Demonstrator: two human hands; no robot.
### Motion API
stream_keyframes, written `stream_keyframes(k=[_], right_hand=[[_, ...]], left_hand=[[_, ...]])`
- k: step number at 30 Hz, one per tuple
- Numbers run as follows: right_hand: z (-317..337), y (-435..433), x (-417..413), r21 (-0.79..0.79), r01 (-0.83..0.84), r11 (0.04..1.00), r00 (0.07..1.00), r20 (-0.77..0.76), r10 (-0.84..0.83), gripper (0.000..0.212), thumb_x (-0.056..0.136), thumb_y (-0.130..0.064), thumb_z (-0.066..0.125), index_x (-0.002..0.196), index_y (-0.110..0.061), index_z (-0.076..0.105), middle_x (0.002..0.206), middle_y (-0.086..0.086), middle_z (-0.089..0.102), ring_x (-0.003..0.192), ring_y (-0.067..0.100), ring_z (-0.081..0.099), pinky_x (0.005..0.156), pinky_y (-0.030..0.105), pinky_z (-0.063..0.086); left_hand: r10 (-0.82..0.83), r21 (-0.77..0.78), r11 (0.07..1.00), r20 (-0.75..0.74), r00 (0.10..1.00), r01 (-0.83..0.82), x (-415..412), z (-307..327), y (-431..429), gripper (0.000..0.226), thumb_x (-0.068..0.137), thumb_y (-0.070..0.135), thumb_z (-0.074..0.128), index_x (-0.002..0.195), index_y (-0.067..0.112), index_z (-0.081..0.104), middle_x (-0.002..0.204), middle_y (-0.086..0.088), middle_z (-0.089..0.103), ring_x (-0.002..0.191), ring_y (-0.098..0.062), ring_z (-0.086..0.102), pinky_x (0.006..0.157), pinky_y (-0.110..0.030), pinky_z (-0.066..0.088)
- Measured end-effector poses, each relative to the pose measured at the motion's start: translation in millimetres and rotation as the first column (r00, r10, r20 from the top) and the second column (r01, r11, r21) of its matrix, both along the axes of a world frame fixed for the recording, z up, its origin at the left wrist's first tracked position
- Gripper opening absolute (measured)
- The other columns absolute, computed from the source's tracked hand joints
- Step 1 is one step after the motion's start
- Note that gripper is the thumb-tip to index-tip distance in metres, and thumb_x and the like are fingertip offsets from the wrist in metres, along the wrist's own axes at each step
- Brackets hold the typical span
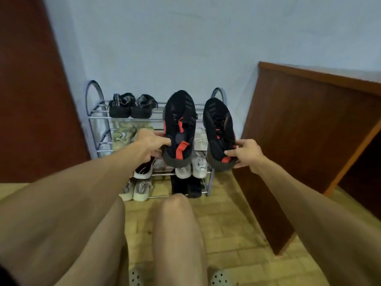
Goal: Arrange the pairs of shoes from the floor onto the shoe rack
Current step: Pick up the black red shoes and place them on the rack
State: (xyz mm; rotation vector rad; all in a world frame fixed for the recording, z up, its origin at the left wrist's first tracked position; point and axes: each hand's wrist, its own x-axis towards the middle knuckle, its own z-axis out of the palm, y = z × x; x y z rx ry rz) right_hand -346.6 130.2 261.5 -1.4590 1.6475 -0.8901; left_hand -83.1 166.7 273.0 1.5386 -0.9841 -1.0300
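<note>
I hold a pair of black sneakers with red accents in the air in front of the metal shoe rack (97, 118). My left hand (151, 144) grips the heel of the left sneaker (179, 122). The right sneaker (218, 129) is gripped at its heel by my right hand (246, 153). Both point toes-first toward the right half of the rack's top shelf. A black pair (131, 106) stands on the left of that shelf. Lower shelves hold a greenish pair (123, 135), a white pair (194, 166), a black-and-white shoe (144, 170), a grey pair (137, 189) and a dark pair (186, 186).
A brown wooden desk panel (288, 141) stands close to the right of the rack. A dark red door (31, 89) is on the left. My bare knees (175, 213) and grey clogs (220, 277) are above the tiled floor (233, 234). A pale wall is behind the rack.
</note>
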Motion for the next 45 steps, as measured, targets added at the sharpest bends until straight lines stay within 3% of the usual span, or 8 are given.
stream_keyframes(k=[7, 10, 16, 23, 29, 33, 40, 45], right_hand=[[37, -70, 31, -0.012, -0.062, 0.998, 0.997, 0.044, 0.063, 0.045, 0.079, -0.005, 0.076, 0.122, -0.009, 0.062, 0.106, 0.013, 0.071, 0.081, 0.031, 0.073, 0.068, 0.044, 0.062], [45, -108, 36, 0.027, -0.073, 0.997, 0.991, 0.110, 0.070, 0.035, 0.083, 0.001, 0.071, 0.115, -0.006, 0.061, 0.097, 0.013, 0.069, 0.068, 0.024, 0.070, 0.048, 0.032, 0.059], [35, -189, 52, 0.028, 0.019, 0.999, 0.981, 0.191, -0.024, 0.015, 0.081, -0.001, 0.074, 0.074, -0.006, 0.061, 0.091, 0.018, 0.072, 0.072, 0.028, 0.073, 0.063, 0.047, 0.062], [13, -253, 71, 0.011, 0.040, 0.999, 0.976, 0.214, -0.041, 0.012, 0.080, -0.010, 0.076, 0.078, -0.015, 0.065, 0.097, 0.016, 0.075, 0.084, 0.031, 0.074, 0.071, 0.051, 0.061], [13, -260, 75, -0.046, 0.049, 0.998, 0.995, 0.094, -0.044, 0.020, 0.089, -0.027, 0.067, 0.070, -0.025, 0.064, 0.097, 0.010, 0.075, 0.089, 0.028, 0.072, 0.067, 0.042, 0.062], [17, -243, 78, -0.058, 0.020, 0.998, 1.000, -0.011, -0.021, 0.026, 0.096, -0.033, 0.055, 0.100, -0.012, 0.069, 0.108, 0.014, 0.071, 0.089, 0.035, 0.071, 0.067, 0.046, 0.062], [33, -185, 85, 0.002, -0.002, 1.000, 1.000, -0.019, 0.002, 0.029, 0.098, -0.018, 0.049, 0.120, -0.005, 0.062, 0.114, 0.016, 0.060, 0.096, 0.034, 0.066, 0.079, 0.047, 0.060], [35, -129, 90, -0.017, -0.031, 0.999, 0.996, -0.079, 0.030, 0.035, 0.093, -0.007, 0.054, 0.128, -0.003, 0.057, 0.121, 0.014, 0.059, 0.098, 0.033, 0.065, 0.082, 0.047, 0.060]], left_hand=[[0.102, -0.020, 0.994, -0.064, 0.993, -0.103, 14, 12, -69, 0.034, 0.073, -0.001, 0.073, 0.106, 0.007, 0.068, 0.094, -0.012, 0.071, 0.074, -0.024, 0.068, 0.055, -0.030, 0.055], [0.119, -0.012, 0.993, -0.041, 0.992, -0.120, 20, 11, -104, 0.026, 0.072, -0.002, 0.073, 0.097, 0.005, 0.072, 0.090, -0.014, 0.073, 0.079, -0.027, 0.070, 0.067, -0.042, 0.060], [0.185, -0.017, 0.983, 0.054, 0.981, -0.184, 36, 6, -176, 0.031, 0.064, 0.003, 0.079, 0.095, 0.007, 0.073, 0.093, -0.014, 0.073, 0.081, -0.026, 0.070, 0.068, -0.036, 0.060], [0.179, -0.022, 0.984, 0.117, 0.977, -0.178, 29, 7, -247, 0.023, 0.072, 0.002, 0.075, 0.094, 0.002, 0.069, 0.088, -0.015, 0.069, 0.060, -0.020, 0.062, 0.039, -0.023, 0.053], [0.134, -0.045, 0.991, 0.343, 0.930, -0.126, 35, -4, -275, 0.016, 0.074, 0.018, 0.074, 0.086, 0.008, 0.072, 0.093, -0.014, 0.072, 0.089, -0.029, 0.069, 0.082, -0.042, 0.058], [0.079, -0.033, 0.997, 0.488, 0.869, -0.072, 30, -2, -260, 0.017, 0.085, 0.032, 0.063, 0.084, 0.017, 0.070, 0.101, -0.009, 0.069, 0.106, -0.026, 0.060, 0.098, -0.038, 0.046], [-0.081, -0.015, 0.995, 0.427, 0.900, 0.097, 18, 18, -192, 0.041, 0.091, 0.024, 0.058, 0.129, 0.008, 0.056, 0.131, -0.006, 0.059, 0.121, -0.023, 0.055, 0.099, -0.030, 0.040], [-0.041, -0.100, 0.992, 0.265, 0.963, 0.070, 23, 20, -123, 0.040, 0.090, 0.023, 0.060, 0.128, 0.011, 0.058, 0.122, 0.000, 0.060, 0.113, -0.016, 0.055, 0.096, -0.028, 0.042]])
